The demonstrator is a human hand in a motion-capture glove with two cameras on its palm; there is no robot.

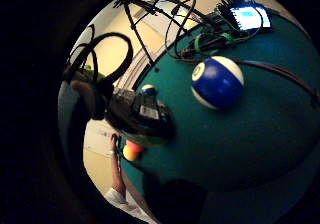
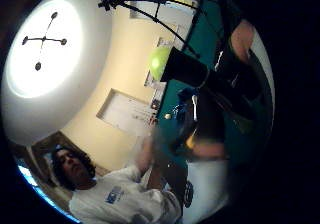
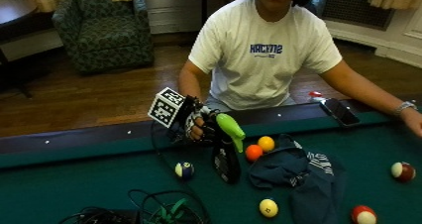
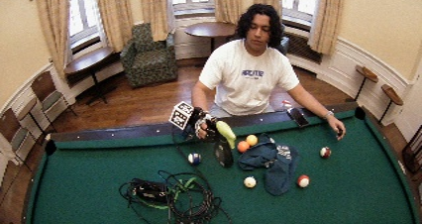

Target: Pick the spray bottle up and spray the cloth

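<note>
Green-topped spray bottle held clear of the table by the gloved right hand, fingers curled round its neck; cloth lies just beside.

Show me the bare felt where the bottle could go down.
Bare felt lies past the blue ball, toward the table's far end, between the rail and the cables. A smaller strip runs between the cloth and the red ball. Crowded: around the bottle the gloved hand holds, with orange balls and cloth beside it.
</note>
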